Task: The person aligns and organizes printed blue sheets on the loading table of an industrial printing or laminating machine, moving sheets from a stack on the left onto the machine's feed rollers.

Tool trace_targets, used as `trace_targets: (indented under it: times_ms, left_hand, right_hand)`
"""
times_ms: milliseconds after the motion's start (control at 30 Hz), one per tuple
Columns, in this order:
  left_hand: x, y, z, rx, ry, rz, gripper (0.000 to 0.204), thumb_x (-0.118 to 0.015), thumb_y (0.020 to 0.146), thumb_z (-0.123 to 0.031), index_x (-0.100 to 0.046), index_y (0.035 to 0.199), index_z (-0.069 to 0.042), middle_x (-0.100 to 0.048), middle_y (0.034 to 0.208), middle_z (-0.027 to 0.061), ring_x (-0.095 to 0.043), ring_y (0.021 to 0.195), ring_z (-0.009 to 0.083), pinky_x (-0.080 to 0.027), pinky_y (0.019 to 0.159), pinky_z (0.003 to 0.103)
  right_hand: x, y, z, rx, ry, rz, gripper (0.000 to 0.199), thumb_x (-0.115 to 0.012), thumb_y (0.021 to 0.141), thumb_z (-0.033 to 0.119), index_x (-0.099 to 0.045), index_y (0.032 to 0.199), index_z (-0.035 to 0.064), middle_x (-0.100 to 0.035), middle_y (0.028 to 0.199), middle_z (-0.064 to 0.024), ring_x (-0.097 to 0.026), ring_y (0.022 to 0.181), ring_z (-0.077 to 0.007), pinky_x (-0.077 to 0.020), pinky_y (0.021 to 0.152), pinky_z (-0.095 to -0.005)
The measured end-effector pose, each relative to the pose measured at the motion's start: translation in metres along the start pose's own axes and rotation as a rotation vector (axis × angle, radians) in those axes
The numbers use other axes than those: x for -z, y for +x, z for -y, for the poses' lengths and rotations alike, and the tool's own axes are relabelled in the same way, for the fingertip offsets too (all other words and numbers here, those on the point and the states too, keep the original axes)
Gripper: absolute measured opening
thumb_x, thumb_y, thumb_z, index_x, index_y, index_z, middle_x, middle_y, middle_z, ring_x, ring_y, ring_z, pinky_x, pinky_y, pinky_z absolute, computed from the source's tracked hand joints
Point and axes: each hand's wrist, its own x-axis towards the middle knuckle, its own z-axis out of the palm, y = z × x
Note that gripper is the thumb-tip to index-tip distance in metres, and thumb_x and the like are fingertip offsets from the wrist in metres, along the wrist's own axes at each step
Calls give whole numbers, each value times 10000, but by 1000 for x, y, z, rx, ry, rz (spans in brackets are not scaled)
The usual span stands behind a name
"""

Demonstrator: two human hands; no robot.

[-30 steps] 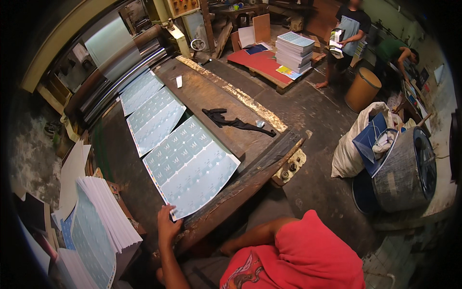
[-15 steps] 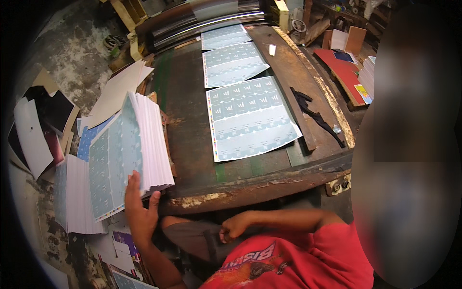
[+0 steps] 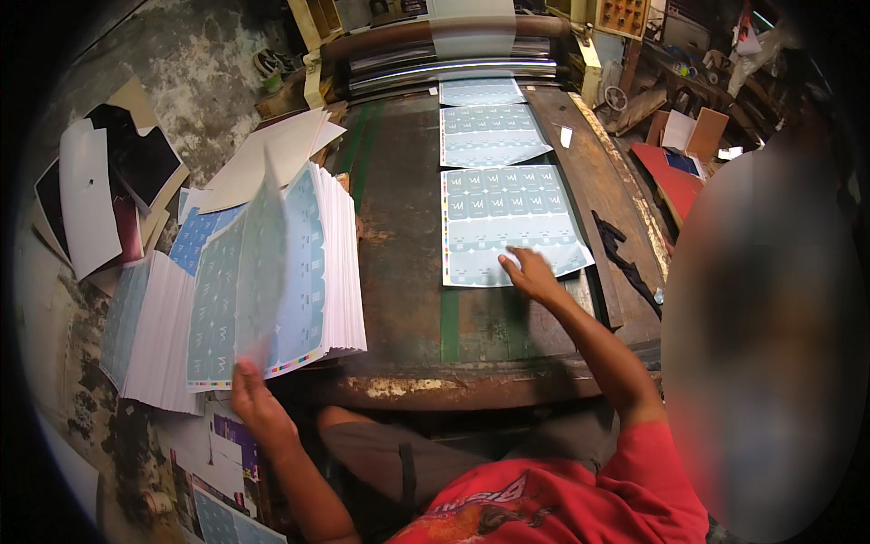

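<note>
Left hand (image 3: 261,408) holding up a sheet, right hand (image 3: 533,275) spreading over the table (image 3: 399,227)

Nearest, a person is wearing a red shirt (image 3: 562,490), both bare forearms extending forward. The left hand is gripping the lower corner of the raised sheet (image 3: 217,317), its fingers staying close together there. That sheet, pale blue-green and partly blurring, is standing away from the printed face of the stack (image 3: 343,272), which is leaning at the left side of the table and showing its white edges. Just left of it, a second stack (image 3: 163,335) is leaning too.

The right hand is holding its fingers apart over the lower part of the near sheet (image 3: 489,227); whether they are touching it, I cannot tell. This sheet is lying on the table, a coloured strip running down its left edge. To its right, a black cloth (image 3: 621,254) is lying crumpled.

Beyond, a middle sheet (image 3: 489,136) is lying in line with the near one, its right corner jutting out. A white scrap (image 3: 565,137) is resting to its right, and pale boards (image 3: 272,159) are leaning behind the stacks. Farther, a far sheet (image 3: 480,92) is lying just before the shiny rollers (image 3: 453,72), which are spanning the table's far end.
</note>
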Motion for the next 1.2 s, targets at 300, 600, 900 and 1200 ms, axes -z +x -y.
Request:
trace_targets:
  times_ms: [300,600,900,1200]
  left_hand:
    - [-34,-37,-41,-624,453,983,391,-685,805,-512,-768,975,-169,-723,1085,9,-550,1250,352,-177,1157,549]
    - [-19,0,-15,-479,791,458,573,-660,871,-456,-614,1254,-32,-562,1362,157,-454,1333,384,-306,1111,521]
    - [-9,0,10,-354,688,386,368,-603,949,-329,-695,1128,-21,-690,1168,136,-582,1210,326,-407,1034,427]
    - [-25,-2,18,-49,448,123,325,-501,1013,-212,-685,1073,48,-710,994,184,-652,992,257,-476,861,340]
  right_hand:
    - [35,-164,134,-210,1363,283,549,-704,854,387,-539,1206,-1,-638,922,-103,-620,786,-173,-508,645,-305]
    - [-61,-254,6,-611,1361,275,340,-600,942,273,-551,1078,-34,-628,829,-124,-627,710,-222,-489,633,-311]
    - [-64,-240,-6,-705,1647,158,415,-526,982,364,-519,1108,-31,-652,795,-176,-608,639,-229,-528,784,-439]
    - [-51,-170,-2,-687,1562,12,408,-481,999,369,-506,1117,-20,-636,816,-162,-604,660,-218,-544,789,-454]
